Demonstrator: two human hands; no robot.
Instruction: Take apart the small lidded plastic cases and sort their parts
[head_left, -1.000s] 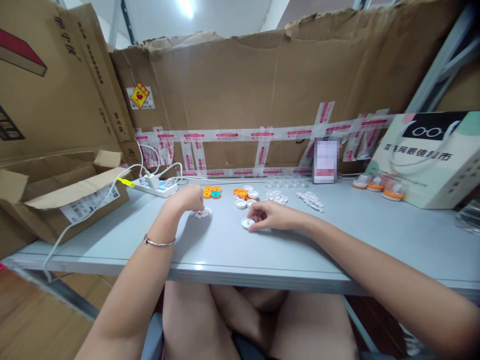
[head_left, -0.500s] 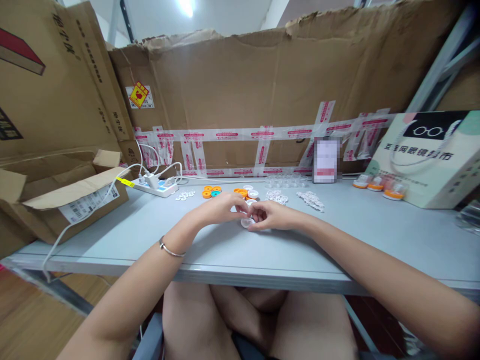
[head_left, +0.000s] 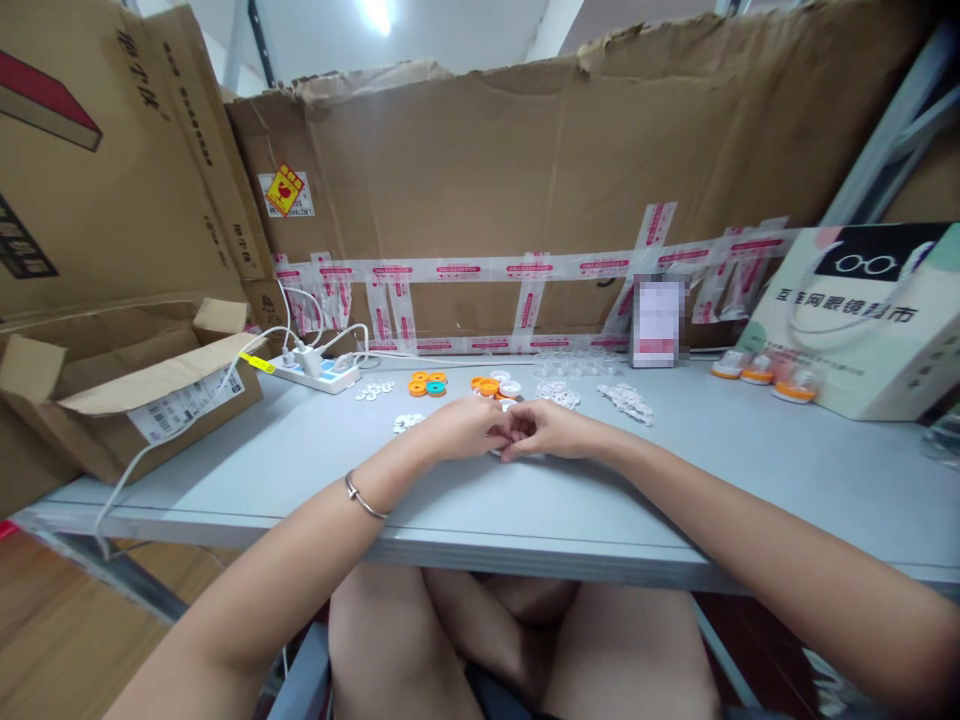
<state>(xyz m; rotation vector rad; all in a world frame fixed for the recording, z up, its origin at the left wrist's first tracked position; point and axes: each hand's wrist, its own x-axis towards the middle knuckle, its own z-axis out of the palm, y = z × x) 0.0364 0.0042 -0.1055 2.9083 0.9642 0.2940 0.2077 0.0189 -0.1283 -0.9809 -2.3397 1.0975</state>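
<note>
My left hand [head_left: 478, 428] and my right hand [head_left: 549, 428] meet over the table near its front edge, fingertips touching. Both are closed in a pinch, and what lies between the fingers is mostly hidden. Under them peeks the rim of a white round part [head_left: 496, 453]. Just beyond the hands lie orange round parts [head_left: 486, 385] and white round caps [head_left: 510, 388]. By my left wrist is a small pile of white pieces [head_left: 408, 423]. Farther back sit orange round parts with a teal round part [head_left: 435, 388].
Small white pieces [head_left: 374, 389], two more white piles [head_left: 557, 396] [head_left: 627, 404] and clear cups [head_left: 577, 363] lie behind. A phone [head_left: 656, 325] stands against cardboard. Orange-based containers [head_left: 793, 389] sit beside a paper bag [head_left: 862, 330]. Left are a power strip [head_left: 319, 374] and an open box [head_left: 187, 385].
My left hand has moved slightly right and down, closing against the right hand and covering most of the white round part. The pile by my left wrist has come into view.
</note>
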